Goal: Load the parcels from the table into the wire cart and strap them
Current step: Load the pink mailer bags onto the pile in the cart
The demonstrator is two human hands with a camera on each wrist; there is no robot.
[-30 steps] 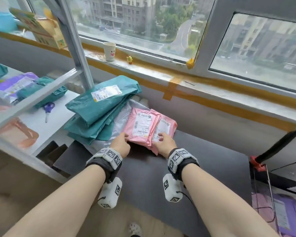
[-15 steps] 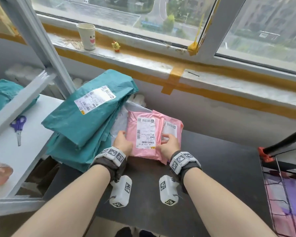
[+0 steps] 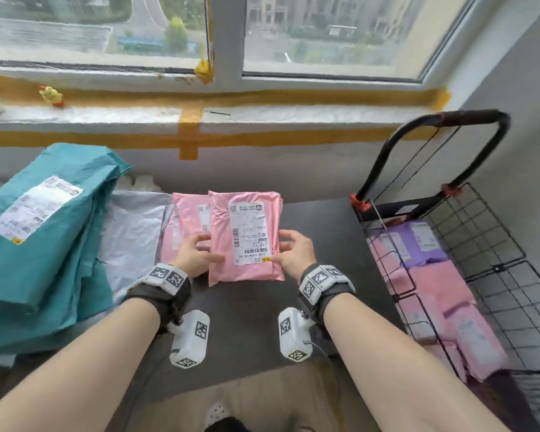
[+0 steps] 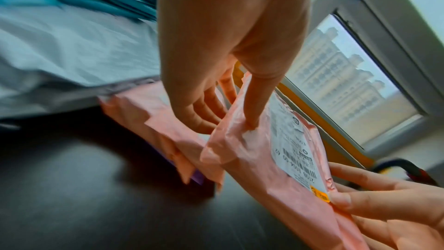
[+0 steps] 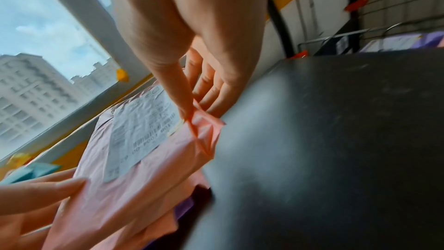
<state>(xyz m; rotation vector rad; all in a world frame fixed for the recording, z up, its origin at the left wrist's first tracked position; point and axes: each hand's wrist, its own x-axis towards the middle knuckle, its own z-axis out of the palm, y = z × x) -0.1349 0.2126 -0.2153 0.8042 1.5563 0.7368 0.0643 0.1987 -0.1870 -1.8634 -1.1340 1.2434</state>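
A pink parcel [image 3: 245, 235] with a white label is lifted off the dark table [image 3: 318, 241], tilted up toward me. My left hand [image 3: 197, 254] pinches its left edge, thumb on top [image 4: 254, 102]. My right hand [image 3: 293, 254] pinches its right edge [image 5: 192, 113]. Beneath it a second pink parcel [image 3: 189, 219] lies on the table with a purple one [image 4: 197, 176] under that. The black wire cart [image 3: 493, 269] stands to the right of the table and holds several pink and purple parcels [image 3: 430, 282].
Teal parcels [image 3: 44, 232] are stacked at the left over a pale grey one [image 3: 134, 226]. The cart's black handle [image 3: 434, 123] rises by the windowsill [image 3: 262, 113]. A small yellow toy [image 3: 52, 95] sits on the sill.
Both hands have lifted the top pink parcel off the stack and moved it right. My view has swung right, bringing the cart into sight.
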